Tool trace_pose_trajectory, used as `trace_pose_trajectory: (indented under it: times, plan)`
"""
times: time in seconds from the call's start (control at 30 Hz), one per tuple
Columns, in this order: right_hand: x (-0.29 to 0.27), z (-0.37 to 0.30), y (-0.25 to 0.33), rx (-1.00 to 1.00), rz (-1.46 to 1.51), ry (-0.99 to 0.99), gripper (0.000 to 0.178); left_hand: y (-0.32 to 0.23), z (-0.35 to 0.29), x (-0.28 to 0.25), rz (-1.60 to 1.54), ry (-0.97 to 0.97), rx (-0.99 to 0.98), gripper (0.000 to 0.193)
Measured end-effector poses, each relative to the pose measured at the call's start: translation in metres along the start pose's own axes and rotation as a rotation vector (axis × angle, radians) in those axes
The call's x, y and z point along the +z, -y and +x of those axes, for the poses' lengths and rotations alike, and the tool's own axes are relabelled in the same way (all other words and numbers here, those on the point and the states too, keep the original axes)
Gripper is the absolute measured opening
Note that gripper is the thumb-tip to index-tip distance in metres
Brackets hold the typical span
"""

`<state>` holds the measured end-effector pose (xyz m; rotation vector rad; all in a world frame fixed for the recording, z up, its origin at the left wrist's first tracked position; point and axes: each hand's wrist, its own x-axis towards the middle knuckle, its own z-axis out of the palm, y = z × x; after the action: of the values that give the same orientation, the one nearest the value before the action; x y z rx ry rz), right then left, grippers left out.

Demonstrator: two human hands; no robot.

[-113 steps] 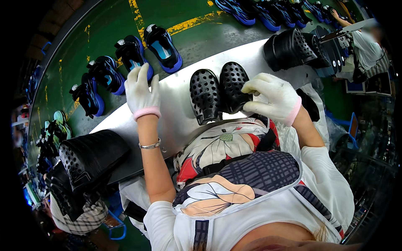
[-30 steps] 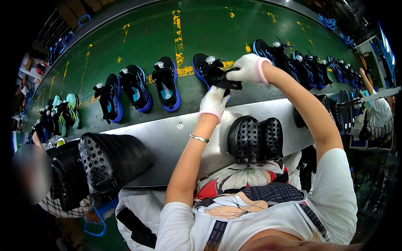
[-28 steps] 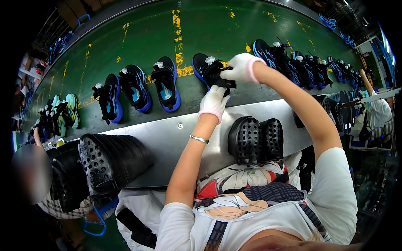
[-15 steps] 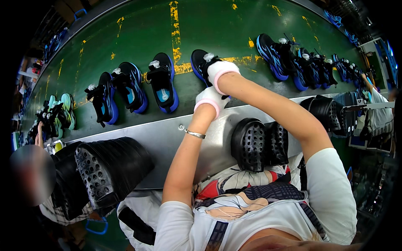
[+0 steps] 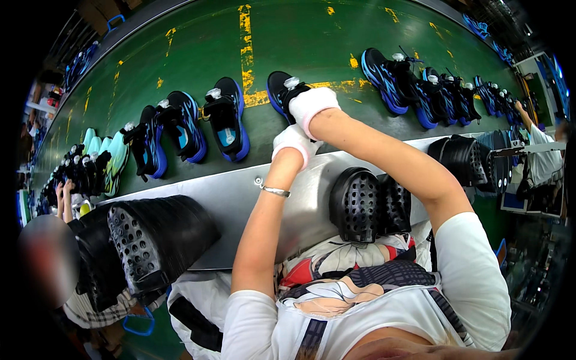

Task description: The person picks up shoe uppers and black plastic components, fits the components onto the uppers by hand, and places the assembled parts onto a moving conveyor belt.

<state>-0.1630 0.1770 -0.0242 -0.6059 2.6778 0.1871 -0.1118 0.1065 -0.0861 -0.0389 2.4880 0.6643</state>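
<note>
A black sneaker with blue trim (image 5: 278, 85) stands on the green table, toe pointing away from me. My right hand (image 5: 314, 107), in a white glove with a pink cuff, is closed over its collar and tongue, hiding much of the shoe. My left hand (image 5: 293, 144), gloved alike, is closed at the heel, right below the other hand. Most fingertips are hidden against the shoe. A clear whitish piece (image 5: 291, 83) sits on the tongue. Left of my hands stands another such sneaker (image 5: 228, 120) with its opening toward me.
More sneakers (image 5: 183, 127) line up leftward, then light green ones (image 5: 117, 162) near a co-worker's hands (image 5: 65, 195). Further sneakers (image 5: 387, 84) stand at right. Black ridged molded pieces with perforated ends (image 5: 162, 243) (image 5: 355, 204) rest along the metal edge (image 5: 270, 225).
The sneakers near me and both my hands sit slightly further left in view. The light green shoes at far left have come closer to the dark ones. Both hands stay on the sneaker.
</note>
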Motion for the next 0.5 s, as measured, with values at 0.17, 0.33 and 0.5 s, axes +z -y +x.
trace_pose_trajectory:
  times: [0.17, 0.33, 0.5]
  plan:
    - [0.011, 0.015, -0.009, 0.086, 0.229, -0.037, 0.028, -0.009, -0.002, -0.002, 0.032, -0.014, 0.029, 0.050]
    - [0.011, -0.002, -0.014, -0.025, 0.118, -0.028, 0.027, -0.004, -0.003, 0.009, 0.020, -0.112, 0.057, 0.048]
    - [0.012, -0.038, -0.056, -0.056, 0.343, -0.088, 0.032, 0.007, -0.006, 0.012, 0.009, -0.274, 0.313, 0.042]
